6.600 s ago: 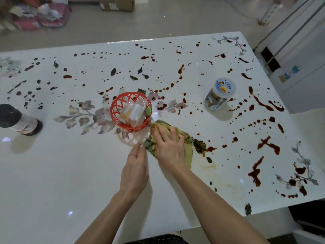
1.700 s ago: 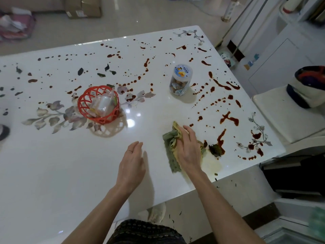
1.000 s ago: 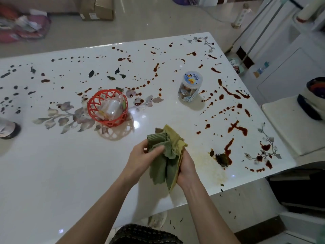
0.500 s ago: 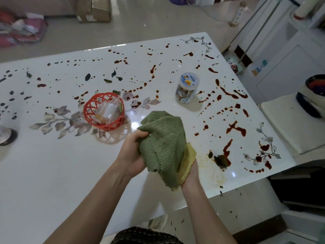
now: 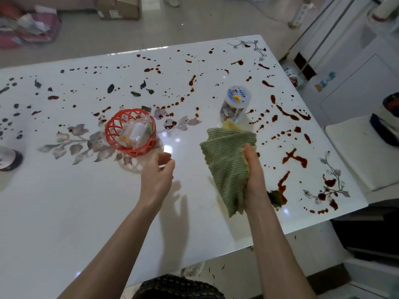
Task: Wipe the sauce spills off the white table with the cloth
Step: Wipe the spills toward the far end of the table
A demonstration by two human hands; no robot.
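My right hand [image 5: 254, 178] grips a green ribbed cloth [image 5: 226, 160] with a yellow underside, held up above the white table [image 5: 64, 212]. My left hand [image 5: 157, 178] hovers empty over the table to the left of the cloth, fingers loosely apart. Dark red sauce spills [image 5: 294, 158] cover the right part and the far half of the table. A dark clump with a sauce streak [image 5: 278, 195] lies just right of my right wrist, near the front edge.
A red plastic basket [image 5: 130, 132] with wrapped items stands left of centre. A clear jar with a blue-printed lid [image 5: 235, 104] stands beyond the cloth. A dark bottle [image 5: 8, 158] lies at the left edge. A white seat [image 5: 356, 152] is at the right.
Earlier my right hand wiped with the cloth on the table. Both hands then lifted and refolded it. Now my left hand has let go and drawn left; the right holds the cloth alone.
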